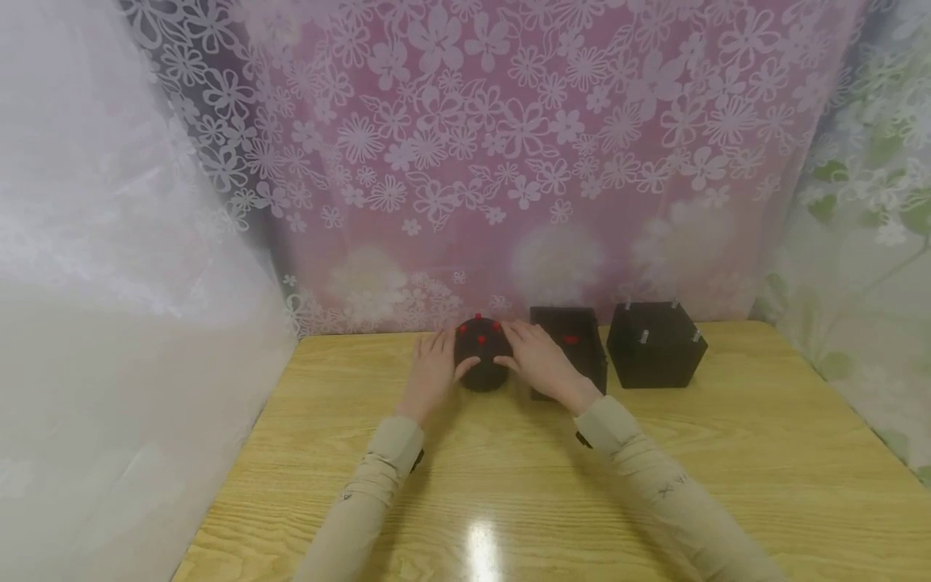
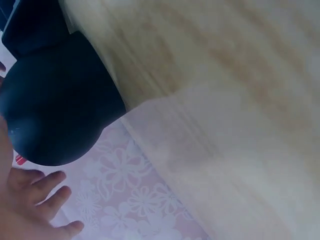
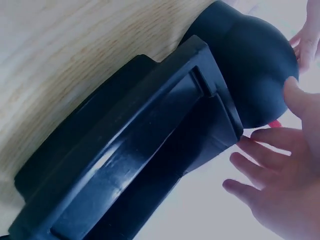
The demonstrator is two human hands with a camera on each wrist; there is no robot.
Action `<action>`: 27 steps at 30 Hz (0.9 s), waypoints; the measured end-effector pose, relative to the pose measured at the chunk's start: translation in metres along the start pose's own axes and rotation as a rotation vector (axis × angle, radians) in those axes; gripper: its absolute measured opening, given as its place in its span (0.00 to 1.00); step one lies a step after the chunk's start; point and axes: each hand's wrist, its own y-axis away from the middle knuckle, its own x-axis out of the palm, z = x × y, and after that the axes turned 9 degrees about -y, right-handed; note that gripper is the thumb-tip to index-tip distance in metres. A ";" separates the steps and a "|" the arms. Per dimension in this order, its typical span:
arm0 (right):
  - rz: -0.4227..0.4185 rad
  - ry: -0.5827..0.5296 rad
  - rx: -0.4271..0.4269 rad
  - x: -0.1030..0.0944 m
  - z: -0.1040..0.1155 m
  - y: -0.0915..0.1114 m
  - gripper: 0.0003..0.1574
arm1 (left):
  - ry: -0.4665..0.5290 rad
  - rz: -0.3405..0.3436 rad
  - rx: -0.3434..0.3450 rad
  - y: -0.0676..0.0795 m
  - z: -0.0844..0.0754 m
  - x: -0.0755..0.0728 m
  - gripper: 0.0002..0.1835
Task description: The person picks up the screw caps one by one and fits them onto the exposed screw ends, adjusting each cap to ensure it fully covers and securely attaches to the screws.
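Observation:
A black, rounded dome-like piece (image 1: 483, 372) with several small red pegs on top stands on the table near the back. My left hand (image 1: 431, 368) lies along its left side, and my right hand (image 1: 540, 362) along its right. Both thumbs reach toward the near face of the dome. In the right wrist view, the right thumb tip is right at the smooth dome (image 3: 260, 70) while the other fingers are extended and apart. The left wrist view shows the left fingers (image 2: 52, 192) spread beside the dome (image 2: 55, 105), a red peg showing under it.
Right of the dome stands a black open box (image 1: 601, 364) with a red piece (image 1: 571, 339) inside. Beyond it is a black hexagonal block (image 1: 655, 347) with several clear pegs. A flowered pink curtain (image 1: 451, 145) hangs behind the wooden table (image 1: 524, 493).

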 end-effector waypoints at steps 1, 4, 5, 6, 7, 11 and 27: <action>-0.032 0.002 -0.010 -0.001 0.000 0.002 0.43 | 0.005 -0.025 -0.006 0.002 0.000 0.000 0.42; -0.149 -0.004 -0.033 -0.005 0.000 0.011 0.35 | 0.025 -0.144 -0.015 0.009 -0.002 -0.003 0.34; -0.189 -0.008 -0.036 -0.006 -0.001 0.015 0.32 | 0.030 -0.190 -0.011 0.011 -0.002 -0.004 0.30; -0.223 -0.011 -0.035 -0.007 -0.001 0.018 0.29 | 0.033 -0.237 -0.001 0.013 -0.003 -0.006 0.27; -0.254 -0.023 -0.033 -0.009 -0.001 0.022 0.26 | 0.030 -0.281 0.011 0.015 -0.005 -0.008 0.24; -0.326 -0.040 -0.033 -0.014 0.000 0.034 0.18 | 0.027 -0.402 0.061 0.023 -0.013 -0.015 0.16; -0.444 -0.081 -0.079 -0.055 -0.022 0.089 0.19 | -0.029 -0.412 0.221 0.022 -0.081 -0.028 0.26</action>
